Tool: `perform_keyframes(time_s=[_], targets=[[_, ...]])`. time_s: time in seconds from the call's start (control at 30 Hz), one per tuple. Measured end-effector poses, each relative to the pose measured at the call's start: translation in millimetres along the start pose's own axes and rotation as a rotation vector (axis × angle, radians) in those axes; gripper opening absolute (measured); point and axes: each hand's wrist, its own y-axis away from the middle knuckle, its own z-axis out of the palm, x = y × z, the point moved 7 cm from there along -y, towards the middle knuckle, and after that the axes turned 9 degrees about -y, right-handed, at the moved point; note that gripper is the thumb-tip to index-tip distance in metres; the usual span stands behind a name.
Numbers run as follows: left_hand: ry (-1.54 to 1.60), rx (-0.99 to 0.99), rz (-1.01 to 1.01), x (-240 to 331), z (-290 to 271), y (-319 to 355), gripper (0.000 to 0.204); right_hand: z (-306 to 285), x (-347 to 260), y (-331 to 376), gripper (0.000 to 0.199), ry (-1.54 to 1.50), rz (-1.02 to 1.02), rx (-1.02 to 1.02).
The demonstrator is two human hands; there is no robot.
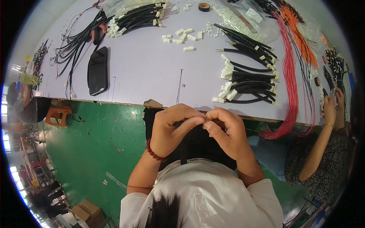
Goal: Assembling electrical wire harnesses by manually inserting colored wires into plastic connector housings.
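My left hand (174, 127) and my right hand (227, 131) meet fingertip to fingertip just in front of the table's near edge. Both are closed in a pinch. Whatever lies between the fingertips, if anything, is too small or hidden to make out. Beyond my right hand, a stack of short black cables (251, 79) with white connectors lies on the table. Loose white connector housings (184, 35) are scattered farther back in the middle. A dark smartphone (98, 71) rests on the left part of the table.
Another bundle of black cables (138, 19) lies at the back, beside red-handled pliers (95, 35). A roll of black tape (204, 7) is at the far edge. Long red wires (289, 76) hang over the front edge at right. A co-worker's arm (321, 140) reaches in at far right.
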Motion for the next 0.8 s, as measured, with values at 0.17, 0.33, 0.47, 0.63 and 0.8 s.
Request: perform_keyframes(time_s=[0.17, 0.33, 0.47, 0.63, 0.8], targets=[[-0.043, 0.122, 0.005, 5.4, -2.7, -1.0, 0.004, -4.0, -0.2, -2.0, 0.012, -0.105, 0.070, 0.014], [0.156, 0.132, -0.058, 4.8, 5.2, -13.7, 0.006, -17.2, -11.0, -9.4, 0.006, -0.093, -0.085, 0.067], [-0.136, -0.049, 0.157, 9.0, -14.1, -59.1, 0.012, -31.6, -11.9, -14.8, 0.005, -0.128, -0.105, 0.160], [-0.745, 0.188, 0.260, -24.3, -42.1, -142.4, 0.022, -46.8, -11.5, -14.7, 0.009, -0.260, 0.006, 0.217], [-0.794, -0.070, 0.161, -26.4, -19.3, -134.9, 0.027, -51.2, -8.5, -8.0, 0.012, -0.317, 0.063, 0.237]])
